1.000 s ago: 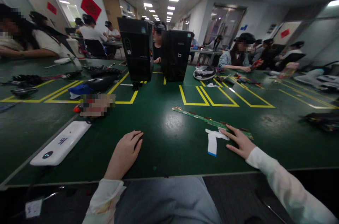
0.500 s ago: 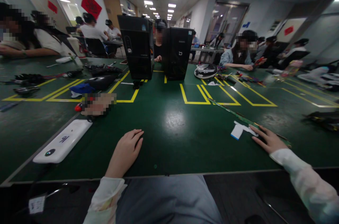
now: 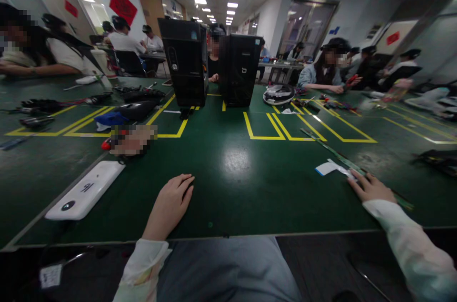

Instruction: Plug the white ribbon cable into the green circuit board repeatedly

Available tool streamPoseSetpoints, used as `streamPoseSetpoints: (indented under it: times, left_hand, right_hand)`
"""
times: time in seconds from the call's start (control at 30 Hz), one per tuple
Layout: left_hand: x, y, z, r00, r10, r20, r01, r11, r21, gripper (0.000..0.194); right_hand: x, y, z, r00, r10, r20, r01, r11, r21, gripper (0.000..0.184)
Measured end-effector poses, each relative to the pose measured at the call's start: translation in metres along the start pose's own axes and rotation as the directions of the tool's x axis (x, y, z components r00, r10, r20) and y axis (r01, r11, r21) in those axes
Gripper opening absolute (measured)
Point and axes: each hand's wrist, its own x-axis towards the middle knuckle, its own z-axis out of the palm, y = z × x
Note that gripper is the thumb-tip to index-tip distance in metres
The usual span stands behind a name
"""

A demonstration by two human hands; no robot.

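Observation:
My left hand point(image 3: 169, 206) rests palm down on the green tabletop, its fingers loosely stretched and holding nothing. At the right, my right hand point(image 3: 373, 188) lies over a long, thin green strip point(image 3: 326, 148) that looks like a circuit board. Its fingers are stretched out and slightly apart, with the tips on a white flat cable point(image 3: 327, 167) with a blue end beside the strip. Part of the strip is hidden under this hand, and its near end point(image 3: 405, 202) shows beyond the wrist.
A white power bank point(image 3: 87, 190) lies left of my left hand. Two black computer towers point(image 3: 185, 66) stand across the table. Coiled cable point(image 3: 278, 95), tangled wires point(image 3: 53, 104) and dark parts point(image 3: 439, 161) lie around. A co-worker point(image 3: 323, 71) sits at the far right.
My right hand has moved right, and the green strip and white cable have slid right along the tabletop with it. My left hand has stayed in place.

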Motion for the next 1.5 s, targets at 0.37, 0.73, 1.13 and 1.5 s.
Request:
streamPoseSetpoints:
  times: [0.37, 0.73, 1.13, 1.5]
  left_hand:
    - [0.001, 0.000, -0.001, 1.000, -0.006, 0.010, 0.006, 1.000, 0.001, 0.038]
    - [0.001, 0.000, -0.002, 1.000, -0.008, 0.001, 0.008, 1.000, -0.009, 0.036]
    - [0.002, -0.002, 0.000, 1.000, -0.008, 0.006, 0.008, 1.000, 0.001, 0.037]
    - [0.002, -0.002, 0.000, 1.000, -0.017, 0.002, 0.017, 1.000, -0.009, 0.035]
  right_hand:
    - [0.021, -0.033, -0.019, 0.927, 0.361, 0.104, -0.373, 0.918, 0.138, 0.068]
    - [0.040, -0.025, -0.002, 0.918, 0.396, 0.029, -0.373, 0.836, 0.403, 0.065]
    - [0.044, -0.033, -0.003, 0.996, -0.063, -0.062, 0.072, 0.986, 0.151, 0.056]
    - [0.045, -0.145, -0.007, 0.844, -0.460, -0.275, 0.532, 0.782, 0.326, 0.046]
